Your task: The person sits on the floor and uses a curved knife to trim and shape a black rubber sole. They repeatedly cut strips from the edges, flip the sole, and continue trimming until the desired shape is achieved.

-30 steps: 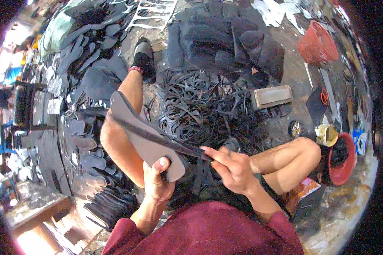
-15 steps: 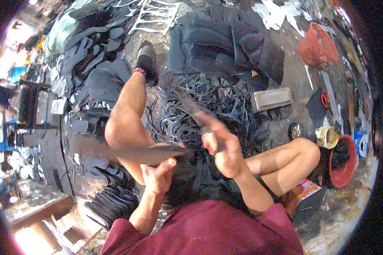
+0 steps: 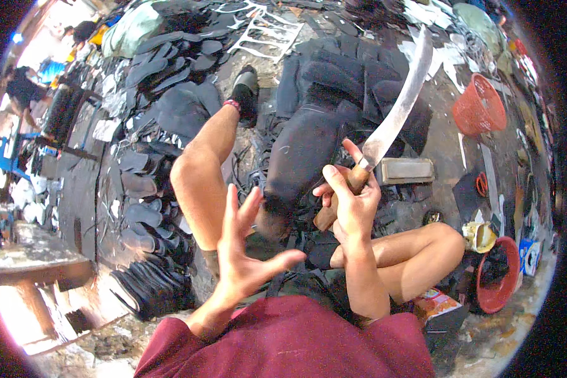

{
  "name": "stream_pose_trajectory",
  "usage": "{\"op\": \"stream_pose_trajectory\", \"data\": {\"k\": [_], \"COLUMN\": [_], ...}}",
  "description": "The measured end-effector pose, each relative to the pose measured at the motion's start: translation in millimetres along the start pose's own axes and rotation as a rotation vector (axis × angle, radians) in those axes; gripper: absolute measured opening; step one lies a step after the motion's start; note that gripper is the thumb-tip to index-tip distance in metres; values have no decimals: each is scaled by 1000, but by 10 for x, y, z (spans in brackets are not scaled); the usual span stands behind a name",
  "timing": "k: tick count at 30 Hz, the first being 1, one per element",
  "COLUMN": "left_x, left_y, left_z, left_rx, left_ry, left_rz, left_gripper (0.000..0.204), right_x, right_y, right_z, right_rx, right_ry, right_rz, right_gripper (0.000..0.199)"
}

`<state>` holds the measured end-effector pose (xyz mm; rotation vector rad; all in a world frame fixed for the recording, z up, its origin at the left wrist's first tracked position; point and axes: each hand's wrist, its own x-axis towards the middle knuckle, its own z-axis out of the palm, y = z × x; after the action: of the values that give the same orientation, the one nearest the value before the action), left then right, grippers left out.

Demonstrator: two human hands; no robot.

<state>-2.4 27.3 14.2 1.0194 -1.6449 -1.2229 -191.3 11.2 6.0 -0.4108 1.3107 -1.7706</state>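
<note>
A long curved knife (image 3: 402, 106) with a bright blade and a wooden handle points up and away to the right. My right hand (image 3: 358, 208) is closed round its handle, with the forefinger stretched out. My left hand (image 3: 240, 246) has its fingers spread and holds nothing. Just beyond the left fingers is a large dark sole-shaped piece (image 3: 302, 148), its near end blurred. It appears apart from the hand; whether it rests on anything, I cannot tell. Beneath it, dark offcut strips (image 3: 244, 165) show only in part between my legs.
Dark sheets (image 3: 384, 63) lie piled ahead. Stacked sole shapes (image 3: 151, 293) line the left, near a wooden bench (image 3: 38, 271). On the right are a whetstone-like block (image 3: 407, 171), red scissors (image 3: 482, 184), an orange basket (image 3: 479, 104) and a red tub (image 3: 516, 264).
The left hand has let go of the dark sole-shaped piece, which now lies farther forward. The right hand has swung the knife up and to the right. The whole view has shifted slightly.
</note>
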Motion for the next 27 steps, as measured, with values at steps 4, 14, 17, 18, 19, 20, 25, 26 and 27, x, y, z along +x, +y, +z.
{"op": "stream_pose_trajectory", "data": {"k": [4,14,17,18,19,20,25,26,27], "left_x": [-64,17,80,77,65,41,-234,-358,-621], "left_y": [26,13,-2,-41,-40,-41,-201,-263,-420], "left_z": [238,253,208,178,120,49,-1236,-1580,-2074], "left_rx": [368,377,402,353,334,315,906,997,1103], "left_ry": [85,188,218,247,261,279,774,960,1106], "left_rz": [71,199,175,119,110,100,247,113,44], "left_gripper": [152,140,126,112,110,109,56,48,43], "right_x": [7,124,136,141,142,114,131,102,99], "right_y": [21,-116,-90,-55,-13,-6,332,399,508], "right_z": [56,117,166,192,220,275,-56,-189,-359], "right_rx": [66,93,72,48,26,53,-226,-383,-525], "right_ry": [27,236,241,232,222,189,-79,-81,-66], "right_rz": [-3,16,8,3,0,12,111,59,43], "right_gripper": [48,41,43,43,43,47,62,68,67]}}
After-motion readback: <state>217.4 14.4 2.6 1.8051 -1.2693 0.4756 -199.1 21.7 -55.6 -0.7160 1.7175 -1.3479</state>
